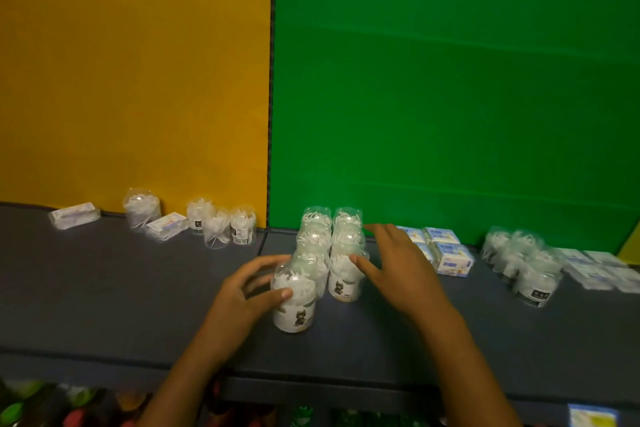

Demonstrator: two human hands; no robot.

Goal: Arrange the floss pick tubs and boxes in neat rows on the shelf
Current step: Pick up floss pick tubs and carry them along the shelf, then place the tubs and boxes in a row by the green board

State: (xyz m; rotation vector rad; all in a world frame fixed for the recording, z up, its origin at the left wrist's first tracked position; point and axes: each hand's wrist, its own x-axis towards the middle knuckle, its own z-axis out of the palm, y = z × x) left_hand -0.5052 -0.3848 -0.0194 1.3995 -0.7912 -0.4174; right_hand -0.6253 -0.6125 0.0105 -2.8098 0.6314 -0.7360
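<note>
Two rows of clear floss pick tubs run from the green wall toward me at the middle of the dark shelf [104,305]. My left hand [249,291] grips the front tub [294,302] of the left row, thumb across its side. My right hand [394,263] has its fingers spread against the right side of the right row [346,253], touching its front tub [344,282]. White and blue boxes [446,253] sit just right of that hand. Another tub group [523,260] stands further right, with flat boxes [599,267] beside it.
Loose tubs [221,225] and two flat boxes [74,215] [166,225] lie scattered at the back left under the orange wall. Below the shelf's front edge, bottles with coloured caps [76,409] and a blue box [592,416] show on a lower level.
</note>
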